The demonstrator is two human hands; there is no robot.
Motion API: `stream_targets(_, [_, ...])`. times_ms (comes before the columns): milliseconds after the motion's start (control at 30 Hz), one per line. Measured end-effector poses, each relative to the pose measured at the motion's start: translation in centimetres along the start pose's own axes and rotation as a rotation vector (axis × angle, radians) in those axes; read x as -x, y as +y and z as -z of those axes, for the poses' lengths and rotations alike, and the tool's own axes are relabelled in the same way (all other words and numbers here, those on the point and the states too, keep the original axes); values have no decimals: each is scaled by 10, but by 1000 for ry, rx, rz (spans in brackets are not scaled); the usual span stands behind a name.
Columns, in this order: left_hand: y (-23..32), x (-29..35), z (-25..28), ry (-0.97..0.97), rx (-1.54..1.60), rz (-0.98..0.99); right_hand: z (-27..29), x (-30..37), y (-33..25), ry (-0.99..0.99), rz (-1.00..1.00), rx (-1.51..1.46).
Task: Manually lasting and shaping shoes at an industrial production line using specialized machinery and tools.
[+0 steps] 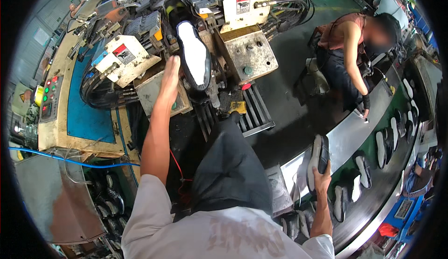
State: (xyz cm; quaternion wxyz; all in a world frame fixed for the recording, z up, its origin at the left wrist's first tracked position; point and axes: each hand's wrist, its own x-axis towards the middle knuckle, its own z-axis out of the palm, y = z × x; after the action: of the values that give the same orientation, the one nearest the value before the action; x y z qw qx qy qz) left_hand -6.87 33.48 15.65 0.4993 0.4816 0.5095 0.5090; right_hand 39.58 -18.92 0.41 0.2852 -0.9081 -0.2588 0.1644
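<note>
A shoe upper with a white insole facing up and dark sides sits on the machine in front of me. Just left of it is my left hand, above a worn metal control box; its fingers are mostly hidden, and I cannot tell whether it touches the shoe. Off to my right, my right hand grips a dark shoe with a pale sole side, held upright over the edge of a shiny metal surface.
A second control box and bundled hoses flank the machine. Several shoes stand along a curved conveyor at right. A co-worker sits by the metal surface. A blue hose crosses at left, near a button panel.
</note>
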Motion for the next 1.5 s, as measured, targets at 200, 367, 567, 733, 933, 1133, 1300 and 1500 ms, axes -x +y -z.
stream_targets(200, [22, -27, -28, -218, 318, 232, -3, -17, 46, -54, -109, 166])
stream_targets(367, [48, 46, -13, -418, 298, -67, 12, -40, -118, -16, 308, 48])
stream_targets(567, [48, 178, -10, -636, 312, 9, -47, 1, -399, -882, 540, -1253])
stream_targets(733, [47, 254, -6, -649, 19, -174, -64, 66, -431, -745, 713, -1248])
stream_targets(933, [23, 282, 30, -342, -475, -443, -69, 103, -407, -1000, 706, -1353])
stream_targets(1133, [25, 265, 100, -138, -563, -543, -63, 161, -394, -958, 1151, -811])
stream_targets(1300, [33, 306, 165, 19, -706, -668, -84, 202, -406, -969, 1285, -702])
stream_targets(1500, [20, 439, 246, 381, -676, -269, -158, 204, -391, -937, 1373, -472])
